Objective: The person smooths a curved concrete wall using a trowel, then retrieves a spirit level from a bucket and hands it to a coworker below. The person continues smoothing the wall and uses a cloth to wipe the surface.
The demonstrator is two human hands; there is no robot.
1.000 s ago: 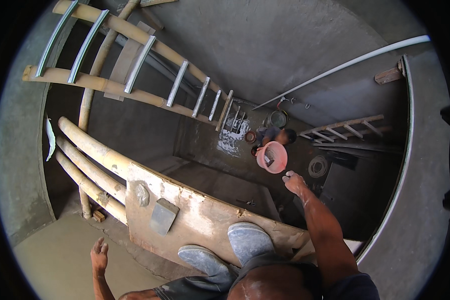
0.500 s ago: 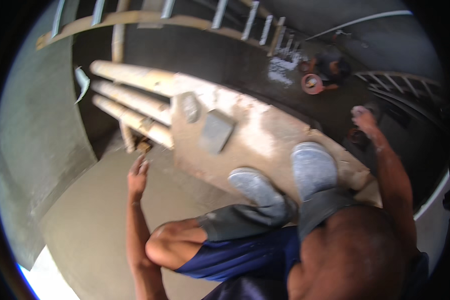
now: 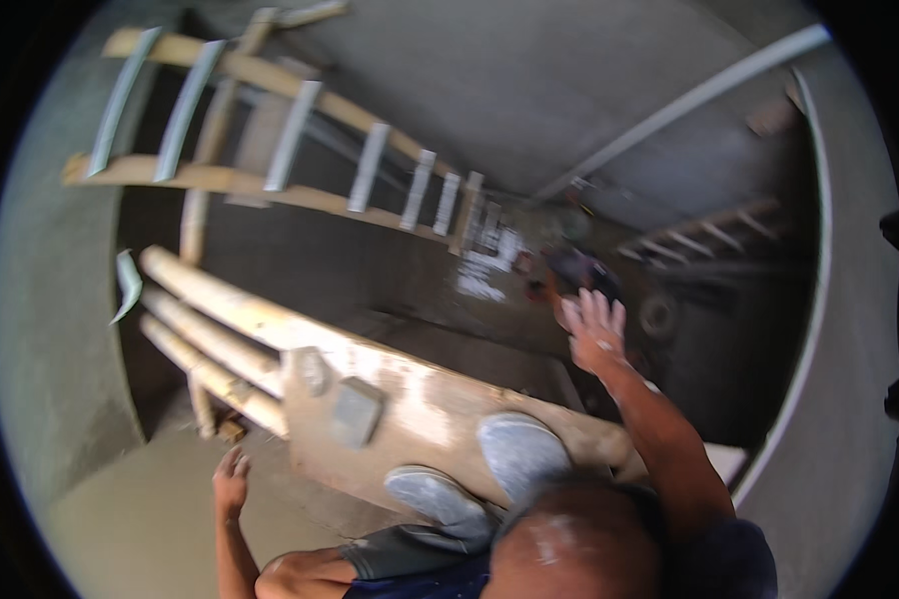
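Observation:
My right hand (image 3: 594,331) reaches out over the far side of the plank, fingers spread, with nothing in it. Low on the left, my left hand (image 3: 231,481) hangs beside the plank, its fingers loosely bent and apart, holding nothing that I can see. I squat on a wide wooden plank platform (image 3: 420,399) in dusty grey boots (image 3: 521,454). A grey rectangular block (image 3: 355,411) lies on the plank to the left of the boots. Beside it is a small pale lump or wrapped bundle (image 3: 312,370), too blurred to name.
Three bamboo poles (image 3: 225,304) support the plank's left end. A bamboo ladder with pale rungs (image 3: 295,135) slants across the back. Far below, a person (image 3: 581,272) is partly behind my right hand. Another ladder (image 3: 704,235) leans at the right, near a pale pipe (image 3: 689,105).
The view has tilted up, so the plank appears lower. My right hand has swung inward to the left and its fingers have spread. My left hand stays beside the plank's left end.

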